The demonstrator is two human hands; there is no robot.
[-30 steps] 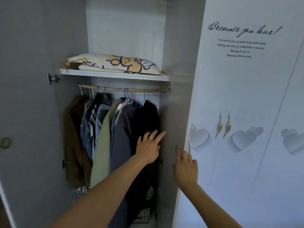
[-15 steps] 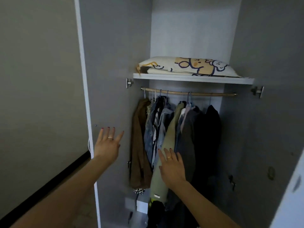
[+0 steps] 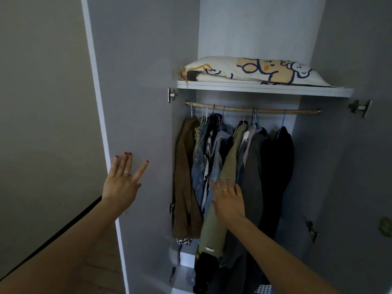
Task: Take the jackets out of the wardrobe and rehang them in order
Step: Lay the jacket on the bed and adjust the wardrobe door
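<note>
Head view, close, facing wardrobe (image 3: 250,90)

Right hand (image 3: 230,200) rests flat on olive jacket (image 3: 224,187).

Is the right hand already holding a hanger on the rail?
No, the right hand lies open on the olive jacket, far below the rail.

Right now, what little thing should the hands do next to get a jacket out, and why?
Probably the right hand should curl round the olive jacket it lies flat on, then slide up toward its hanger on the rail. Nothing is gripped yet: both hands are open, and the left hand only presses the open door, so the jackets are within reach.
</note>
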